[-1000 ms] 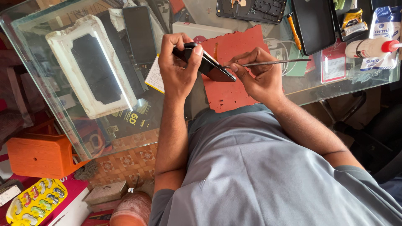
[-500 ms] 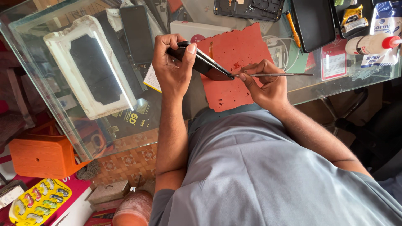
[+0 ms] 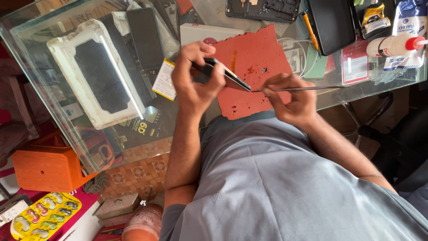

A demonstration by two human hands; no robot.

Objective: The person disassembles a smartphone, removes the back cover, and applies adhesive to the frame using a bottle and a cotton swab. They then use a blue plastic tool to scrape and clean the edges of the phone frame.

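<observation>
Since the earlier frame the left hand [image 3: 196,85] has tipped the phone [image 3: 223,73] a little flatter, and the right hand [image 3: 290,98] has drawn the thin metal tool [image 3: 307,88] back so that its tip sits at the phone's lower corner.

At nine o'clock on the glass table [image 3: 31,49] lies one white tray [image 3: 96,73] holding a dark screen, set well aside from the hands. Just right of it lies one loose black phone [image 3: 145,38], face up. The left fingers are closed around the phone at the centre, holding it edge-up above the one red mat [image 3: 254,67], probably so its seam faces the tool. The right fingers pinch the tool narrowly, like a pen, likely for fine control.

At twelve o'clock rests one opened phone frame [image 3: 263,9]; at one o'clock one dark tablet [image 3: 332,24]; at two o'clock one white bottle with a red cap [image 3: 394,44], lying on its side.
</observation>
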